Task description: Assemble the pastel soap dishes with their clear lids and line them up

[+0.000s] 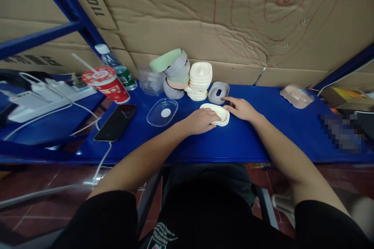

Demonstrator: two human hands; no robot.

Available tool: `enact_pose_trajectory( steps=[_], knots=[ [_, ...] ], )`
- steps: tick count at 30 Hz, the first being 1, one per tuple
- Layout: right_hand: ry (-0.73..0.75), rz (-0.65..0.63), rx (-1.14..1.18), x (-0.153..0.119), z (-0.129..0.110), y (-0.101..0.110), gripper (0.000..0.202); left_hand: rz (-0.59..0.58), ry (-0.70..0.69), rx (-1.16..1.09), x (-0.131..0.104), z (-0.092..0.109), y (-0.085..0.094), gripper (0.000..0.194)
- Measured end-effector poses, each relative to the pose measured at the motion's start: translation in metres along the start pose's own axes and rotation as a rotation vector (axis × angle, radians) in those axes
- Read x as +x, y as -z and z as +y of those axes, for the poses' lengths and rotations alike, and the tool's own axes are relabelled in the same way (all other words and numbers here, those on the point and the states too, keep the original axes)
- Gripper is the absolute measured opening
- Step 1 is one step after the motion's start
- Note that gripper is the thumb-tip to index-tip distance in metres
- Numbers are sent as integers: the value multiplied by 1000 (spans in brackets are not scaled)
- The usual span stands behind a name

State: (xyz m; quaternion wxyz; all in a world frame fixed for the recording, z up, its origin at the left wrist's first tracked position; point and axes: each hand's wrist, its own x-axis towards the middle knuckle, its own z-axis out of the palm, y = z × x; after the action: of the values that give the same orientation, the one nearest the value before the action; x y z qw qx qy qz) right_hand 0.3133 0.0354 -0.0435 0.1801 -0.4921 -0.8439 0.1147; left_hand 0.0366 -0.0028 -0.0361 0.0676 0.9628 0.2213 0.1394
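Observation:
A cream oval plastic dish [224, 116] with a recessed middle lies flat on the blue table. My left hand [201, 120] closes over its left end, fingers across the top and thumb along the near edge. At the dish's right end is my right hand [240, 108], its thumb at the rim. The index finger of that hand stretches towards a grey dish [214, 89] with a dark oval slot, just behind. Whether that fingertip touches it I cannot tell. A clear oval lid [157, 114] with a round white sticker lies left of my left hand.
Behind stand stacked cream pieces [201, 73], a pile of coloured bowls [177, 68] and nested clear lids [151, 81]. Leftward are a phone [115, 123], a red cup with straw [109, 87], a water bottle [124, 74] and power strips [43, 103]. A pinkish lidded dish [295, 96] sits right.

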Motion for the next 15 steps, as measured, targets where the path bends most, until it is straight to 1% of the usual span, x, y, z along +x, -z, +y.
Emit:
enact_pose_trajectory(
  steps=[2,5,7,10,12,15],
  knots=[
    [-27,15,-11,-1,8,3,61,5,8,-4,0,-3,0,30],
    [-81,73,-54,-6,22,14,54,17,8,5,-1,-6,-1,32],
    [-117,98,-86,-10,32,20,52,28,12,11,-2,-8,0,33],
    [-172,97,-88,-14,44,26,51,40,40,6,-3,-9,1,34],
    [-186,119,-67,-15,47,29,51,30,60,17,-3,-9,3,33],
    [-176,231,-13,-14,45,34,55,5,42,29,-2,-7,5,32]
  ],
)
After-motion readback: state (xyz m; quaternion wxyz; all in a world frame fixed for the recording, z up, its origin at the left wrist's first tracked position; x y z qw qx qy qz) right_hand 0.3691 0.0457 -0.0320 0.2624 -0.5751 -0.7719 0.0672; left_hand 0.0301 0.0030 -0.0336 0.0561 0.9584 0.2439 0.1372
